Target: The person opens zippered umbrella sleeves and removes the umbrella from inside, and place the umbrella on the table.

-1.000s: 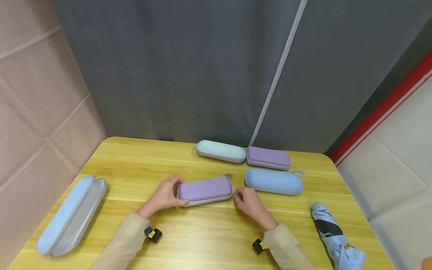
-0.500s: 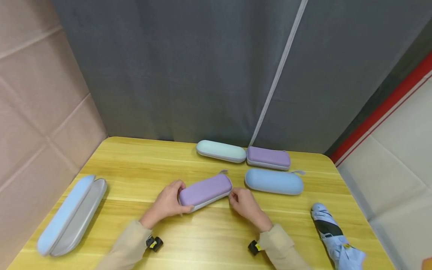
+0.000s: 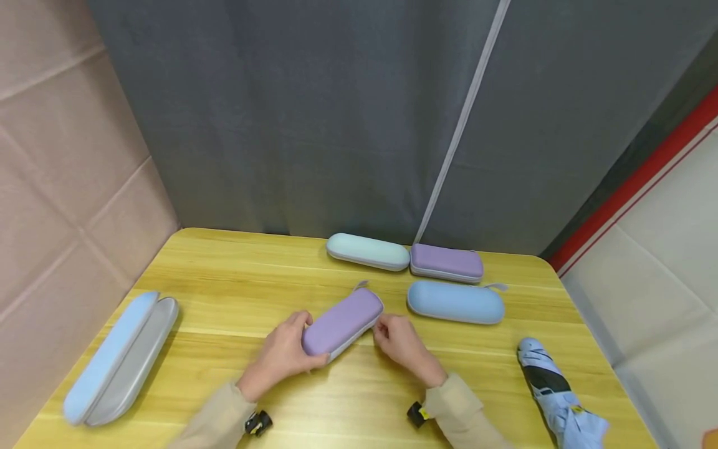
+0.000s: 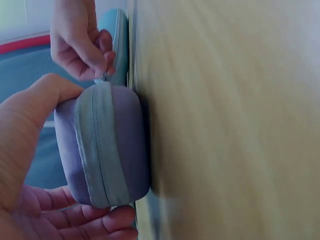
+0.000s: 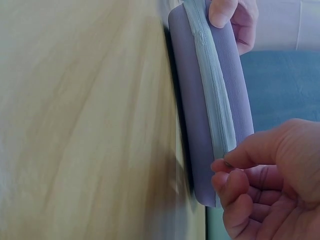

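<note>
- Head view: the left hand [image 3: 283,352] holds one end of a purple case [image 3: 343,321], thumb on the near side and fingers on the far side.
- The case is at the middle of the yellow table [image 3: 241,268], slanted, with its right end farther from the person. A small gray loop [image 3: 361,285] sticks out at that end.
- The right hand [image 3: 401,340] is by that same end. Left wrist view: its fingertips pinch the tiny zip pull [image 4: 104,76].
- Right wrist view: the zip looks closed along the side that shows.
- Behind are a blue case [image 3: 455,302], a mint case [image 3: 367,251] and another purple one [image 3: 445,263].
- Far left, a long blue case with a gray inside [image 3: 137,362] lies open.
- On the right is a folded blue umbrella [image 3: 561,399] with a dark band.
</note>
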A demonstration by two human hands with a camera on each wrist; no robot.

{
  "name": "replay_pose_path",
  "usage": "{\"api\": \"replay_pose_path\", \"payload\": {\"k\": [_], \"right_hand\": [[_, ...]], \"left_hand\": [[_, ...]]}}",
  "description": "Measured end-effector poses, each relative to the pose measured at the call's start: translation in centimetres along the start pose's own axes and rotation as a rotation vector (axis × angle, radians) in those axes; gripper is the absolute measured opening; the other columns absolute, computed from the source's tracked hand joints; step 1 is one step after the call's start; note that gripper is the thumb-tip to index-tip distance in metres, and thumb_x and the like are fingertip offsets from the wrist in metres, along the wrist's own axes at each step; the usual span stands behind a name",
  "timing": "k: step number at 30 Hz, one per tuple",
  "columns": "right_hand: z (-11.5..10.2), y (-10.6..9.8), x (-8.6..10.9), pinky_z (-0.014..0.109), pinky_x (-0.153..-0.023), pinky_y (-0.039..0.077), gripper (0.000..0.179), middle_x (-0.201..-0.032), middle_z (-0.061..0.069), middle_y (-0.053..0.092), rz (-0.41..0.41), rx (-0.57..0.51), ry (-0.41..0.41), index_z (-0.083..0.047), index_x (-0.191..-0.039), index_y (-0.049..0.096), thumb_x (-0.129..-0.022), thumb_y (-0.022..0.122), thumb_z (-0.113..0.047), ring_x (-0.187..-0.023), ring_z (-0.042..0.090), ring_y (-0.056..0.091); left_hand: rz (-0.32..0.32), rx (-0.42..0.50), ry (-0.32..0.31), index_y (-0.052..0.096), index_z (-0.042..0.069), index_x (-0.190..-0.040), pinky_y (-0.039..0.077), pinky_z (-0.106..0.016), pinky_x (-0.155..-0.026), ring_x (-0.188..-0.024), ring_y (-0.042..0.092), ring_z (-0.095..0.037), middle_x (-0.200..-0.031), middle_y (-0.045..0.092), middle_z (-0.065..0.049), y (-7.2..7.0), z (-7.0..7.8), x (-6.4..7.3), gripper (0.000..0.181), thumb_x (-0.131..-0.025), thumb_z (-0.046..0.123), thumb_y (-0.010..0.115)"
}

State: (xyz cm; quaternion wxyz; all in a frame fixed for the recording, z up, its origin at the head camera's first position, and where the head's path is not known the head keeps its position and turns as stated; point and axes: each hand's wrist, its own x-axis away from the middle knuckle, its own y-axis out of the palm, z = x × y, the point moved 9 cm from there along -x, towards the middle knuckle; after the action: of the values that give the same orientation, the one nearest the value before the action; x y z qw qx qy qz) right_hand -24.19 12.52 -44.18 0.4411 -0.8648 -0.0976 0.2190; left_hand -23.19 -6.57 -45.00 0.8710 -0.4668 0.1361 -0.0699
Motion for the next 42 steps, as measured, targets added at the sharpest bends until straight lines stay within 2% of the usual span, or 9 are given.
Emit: {"api": "replay_pose_path", "payload": {"k": [14,20,24,33,42], "right_hand": [[-1.3,0.6,0.1,0.017,-0.047,0.037,0.016,-0.06,-0.004,0.05,0.003,-0.003,-0.053,-0.008,-0.066,0.058,-0.076,0.064,0.004,-0.054,0.004,0.042],[-2.3,1.6,0.4,0.016,-0.048,0.038,0.016,-0.06,-0.002,0.051,-0.063,-0.078,-0.104,-0.006,-0.066,0.058,-0.076,0.063,0.005,-0.054,0.002,0.042],[-2.7,2.1,0.6,0.015,-0.048,0.039,0.015,-0.061,-0.002,0.052,-0.103,-0.102,-0.119,-0.006,-0.066,0.058,-0.076,0.062,0.005,-0.055,0.002,0.042],[-2.9,2.2,0.7,0.015,-0.047,0.037,0.015,-0.061,-0.004,0.049,-0.139,-0.124,-0.113,-0.008,-0.066,0.059,-0.075,0.061,0.005,-0.054,0.001,0.04],[-2.8,2.1,1.0,0.015,-0.05,0.041,0.014,-0.064,-0.003,0.053,-0.164,-0.174,-0.142,-0.005,-0.069,0.061,-0.077,0.06,0.007,-0.057,0.001,0.044]], "left_hand": [[0.04,-0.058,0.031,0.051,0.008,-0.092,0.039,-0.022,-0.044,-0.056,0.048,-0.01,-0.071,0.054,0.0,0.6,2.3,1.3,0.061,-0.054,0.045,0.08],[0.104,-0.102,0.047,0.049,0.005,-0.091,0.036,-0.019,-0.04,-0.048,0.046,-0.009,-0.065,0.053,-0.001,0.7,3.1,1.7,0.063,-0.055,0.048,0.08],[0.125,-0.112,0.032,0.048,0.003,-0.092,0.034,-0.018,-0.038,-0.045,0.044,-0.009,-0.061,0.052,-0.002,0.9,3.4,1.8,0.067,-0.055,0.049,0.08],[0.179,-0.11,-0.011,0.046,0.0,-0.099,0.032,-0.019,-0.036,-0.04,0.044,-0.011,-0.058,0.053,-0.005,1.2,4.3,1.8,0.078,-0.055,0.054,0.08],[0.171,-0.171,-0.009,0.044,-0.005,-0.101,0.028,-0.019,-0.032,-0.037,0.043,-0.013,-0.052,0.048,-0.006,1.4,5.8,1.6,0.083,-0.06,0.058,0.077]]}}
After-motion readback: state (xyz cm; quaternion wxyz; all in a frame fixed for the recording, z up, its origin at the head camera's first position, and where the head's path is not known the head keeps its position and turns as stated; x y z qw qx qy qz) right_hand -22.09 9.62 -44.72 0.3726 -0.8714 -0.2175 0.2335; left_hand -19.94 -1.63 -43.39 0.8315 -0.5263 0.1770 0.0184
